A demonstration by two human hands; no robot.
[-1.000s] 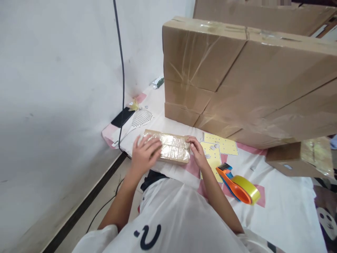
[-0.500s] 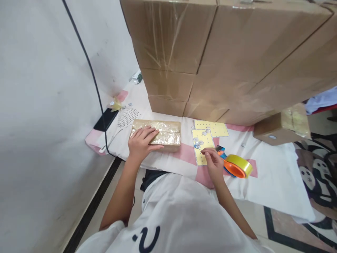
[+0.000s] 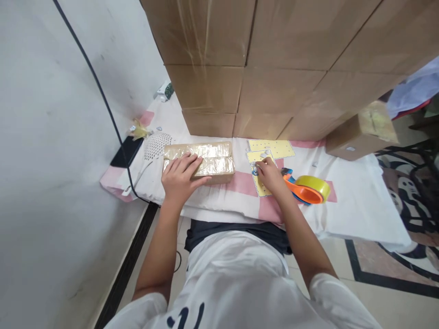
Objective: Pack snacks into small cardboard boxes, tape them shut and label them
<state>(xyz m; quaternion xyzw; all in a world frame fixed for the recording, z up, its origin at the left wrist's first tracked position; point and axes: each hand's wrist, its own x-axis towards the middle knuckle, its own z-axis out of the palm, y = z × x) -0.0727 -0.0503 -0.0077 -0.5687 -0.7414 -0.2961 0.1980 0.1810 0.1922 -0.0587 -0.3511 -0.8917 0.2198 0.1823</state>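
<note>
A small brown parcel (image 3: 212, 157) wrapped in shiny clear tape lies on the white and pink cloth (image 3: 346, 205). My left hand (image 3: 180, 178) rests flat on its near left part, fingers stretched out. My right hand (image 3: 269, 176) is curled over a yellow sticker sheet (image 3: 262, 157), fingertips pinched at small round pieces on it; what they hold is too small to make out. An orange tape dispenser with a yellow roll (image 3: 307, 192) lies just right of that hand.
A wall of stacked cardboard boxes (image 3: 274, 59) stands right behind the cloth. A smaller taped box (image 3: 361, 132) sits at the right. A black cable (image 3: 99, 93) runs down the white wall at the left. A phone (image 3: 123, 151) and mesh swatter (image 3: 156, 146) lie at far left.
My right hand left the parcel's right end, went down to the tape dispenser, then moved up onto the yellow sheet. My left hand stayed on the parcel. The camera tilted closer.
</note>
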